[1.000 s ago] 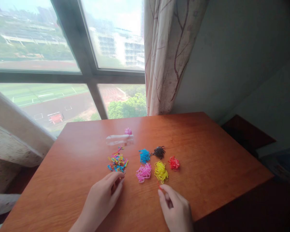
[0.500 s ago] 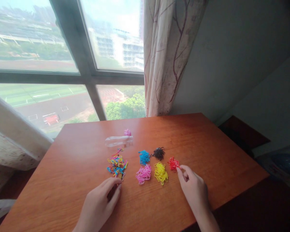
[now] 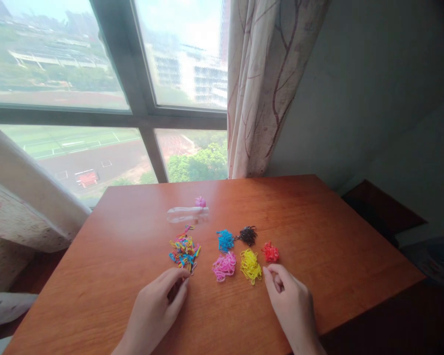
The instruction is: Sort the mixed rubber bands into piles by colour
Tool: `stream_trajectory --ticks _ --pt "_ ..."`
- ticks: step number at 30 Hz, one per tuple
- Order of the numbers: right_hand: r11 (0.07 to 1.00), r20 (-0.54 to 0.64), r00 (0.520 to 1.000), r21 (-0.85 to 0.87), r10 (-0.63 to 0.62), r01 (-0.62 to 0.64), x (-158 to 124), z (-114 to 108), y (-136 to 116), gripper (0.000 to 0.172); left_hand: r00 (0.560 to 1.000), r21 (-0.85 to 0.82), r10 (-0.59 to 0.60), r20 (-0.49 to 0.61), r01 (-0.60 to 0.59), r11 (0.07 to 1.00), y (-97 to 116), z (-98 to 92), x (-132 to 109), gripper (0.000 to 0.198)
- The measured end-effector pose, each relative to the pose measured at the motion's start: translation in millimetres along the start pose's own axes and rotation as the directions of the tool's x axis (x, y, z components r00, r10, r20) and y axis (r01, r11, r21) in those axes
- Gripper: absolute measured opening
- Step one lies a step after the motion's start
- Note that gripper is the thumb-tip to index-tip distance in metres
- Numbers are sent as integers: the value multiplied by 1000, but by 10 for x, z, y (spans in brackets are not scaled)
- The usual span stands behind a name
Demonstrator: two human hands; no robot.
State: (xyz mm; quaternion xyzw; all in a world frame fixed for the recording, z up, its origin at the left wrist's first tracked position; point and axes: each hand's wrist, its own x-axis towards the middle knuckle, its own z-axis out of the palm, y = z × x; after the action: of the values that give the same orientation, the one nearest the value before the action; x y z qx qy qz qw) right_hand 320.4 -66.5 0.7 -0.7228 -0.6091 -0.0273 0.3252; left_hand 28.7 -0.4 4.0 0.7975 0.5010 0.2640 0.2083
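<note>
Small rubber bands lie in piles on the wooden table (image 3: 107, 261). My left hand (image 3: 159, 305) is at the near edge of the mixed-colour pile (image 3: 185, 252), thumb and forefinger pinched; what is between the tips is too small to name. My right hand (image 3: 290, 301) is just below the red pile (image 3: 270, 252), apart from it, with thumb and index finger slightly parted and nothing visible between them. Between the hands are a pink pile (image 3: 224, 266) and a yellow pile (image 3: 250, 266), with a blue pile (image 3: 225, 240) and a black pile (image 3: 248, 235) behind.
A clear plastic bag (image 3: 187, 214) with a pink item (image 3: 200, 201) lies behind the piles. The window (image 3: 140, 118) and a patterned curtain (image 3: 259, 88) stand beyond the table's far edge. Another curtain hangs at the left.
My right hand has drawn back from the red pile toward me and slightly left, letting go of it. My left hand stays beside the mixed pile. The whole view has shifted slightly.
</note>
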Motion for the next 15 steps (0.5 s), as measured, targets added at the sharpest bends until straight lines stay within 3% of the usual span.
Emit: stream_trajectory --ticks 7,15 --pt "989 13 995 119 -94 92 -106 175 -365 38 959 187 -225 -174 257 948 -100 -106 40 22" --pt "950 103 968 242 -227 197 -263 355 -736 28 948 373 -286 -137 317 872 -32 -146 94 28"
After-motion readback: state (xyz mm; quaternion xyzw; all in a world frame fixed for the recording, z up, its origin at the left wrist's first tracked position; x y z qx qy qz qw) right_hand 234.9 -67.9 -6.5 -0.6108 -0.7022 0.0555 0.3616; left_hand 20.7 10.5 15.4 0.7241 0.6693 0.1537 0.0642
